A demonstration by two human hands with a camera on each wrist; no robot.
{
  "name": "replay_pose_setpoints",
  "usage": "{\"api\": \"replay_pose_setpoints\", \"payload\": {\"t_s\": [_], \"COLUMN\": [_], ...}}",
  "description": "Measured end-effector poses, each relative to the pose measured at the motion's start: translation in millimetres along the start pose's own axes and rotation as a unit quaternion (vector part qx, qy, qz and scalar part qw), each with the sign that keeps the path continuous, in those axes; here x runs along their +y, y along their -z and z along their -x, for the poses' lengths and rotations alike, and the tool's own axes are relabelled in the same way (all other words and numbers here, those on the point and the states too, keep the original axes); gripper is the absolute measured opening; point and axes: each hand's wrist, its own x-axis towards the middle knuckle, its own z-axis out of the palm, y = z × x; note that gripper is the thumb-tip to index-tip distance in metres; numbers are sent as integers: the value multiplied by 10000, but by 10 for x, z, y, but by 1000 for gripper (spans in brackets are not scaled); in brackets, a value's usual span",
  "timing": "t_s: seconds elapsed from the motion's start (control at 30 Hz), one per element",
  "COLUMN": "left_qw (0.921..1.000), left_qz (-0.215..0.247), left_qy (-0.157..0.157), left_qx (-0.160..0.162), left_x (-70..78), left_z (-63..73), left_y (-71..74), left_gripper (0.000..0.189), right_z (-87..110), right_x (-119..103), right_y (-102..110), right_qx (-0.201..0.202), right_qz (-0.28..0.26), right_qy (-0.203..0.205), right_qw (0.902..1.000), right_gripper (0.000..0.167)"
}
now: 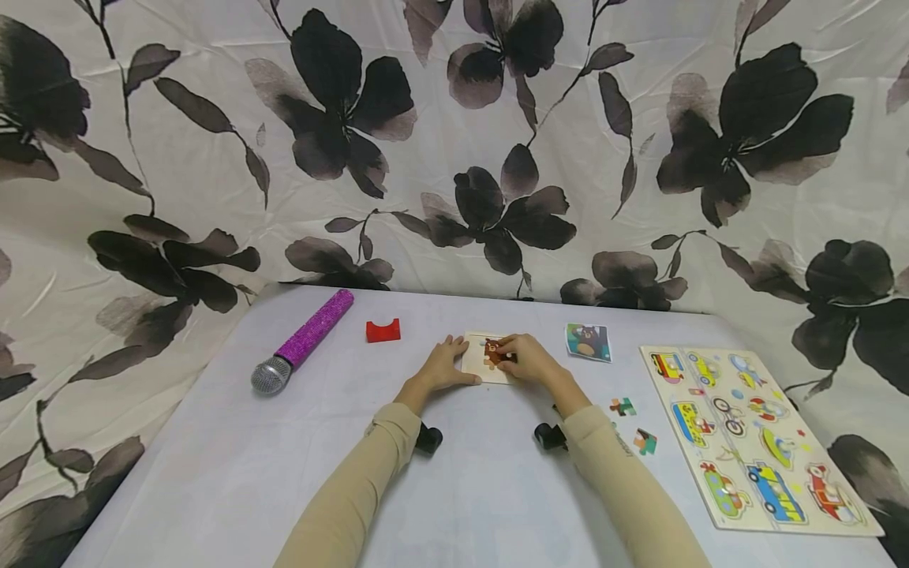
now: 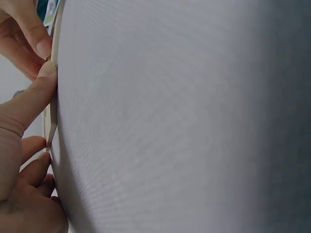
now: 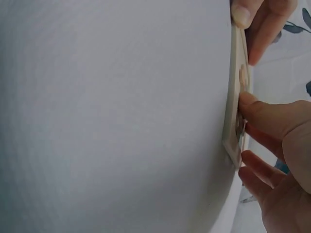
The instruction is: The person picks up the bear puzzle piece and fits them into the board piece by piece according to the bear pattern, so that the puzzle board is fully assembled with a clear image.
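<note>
A small wooden puzzle board (image 1: 471, 364) lies on the white table in the head view, with brown bear pieces (image 1: 491, 353) in its middle. My left hand (image 1: 442, 368) grips the board's left side, its thumb along the near edge. Over the right part of the bear, my right hand (image 1: 533, 361) pinches a puzzle piece, mostly hidden by the fingers. Both wrist views show the board (image 3: 233, 109) edge-on, with the right thumb (image 3: 265, 114) against its face. Two loose puzzle pieces, one (image 1: 622, 406) behind the other (image 1: 645, 442), lie beside the right forearm.
A picture card (image 1: 588, 342) with a bear lies behind the right hand. At the right stands a large vehicle puzzle board (image 1: 753, 442), lying flat. A purple microphone (image 1: 312, 331) and a red block with a curved notch (image 1: 383, 331) are at the left. A floral cloth hangs behind.
</note>
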Motion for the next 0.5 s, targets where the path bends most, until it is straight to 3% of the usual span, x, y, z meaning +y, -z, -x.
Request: {"api": "replay_pose_setpoints", "payload": {"t_s": [0.1,0.33,0.5], "left_qw": [10000,10000,10000], "left_qz": [-9,40,49], "left_qy": [19,69,72], "left_qx": [-8,-38,-27], "left_x": [8,19,17], "left_z": [-4,-7,-19], "left_y": [-4,-17,-35], "left_gripper": [83,83,83], "right_z": [3,1,97], "right_x": [58,80,114], "right_y": [-33,-19,33], "right_qx": [154,135,249], "right_qz": [-74,-161,-1080], "right_qy": [164,81,-703], "right_qw": [9997,9997,9913], "right_gripper": [26,27,38]}}
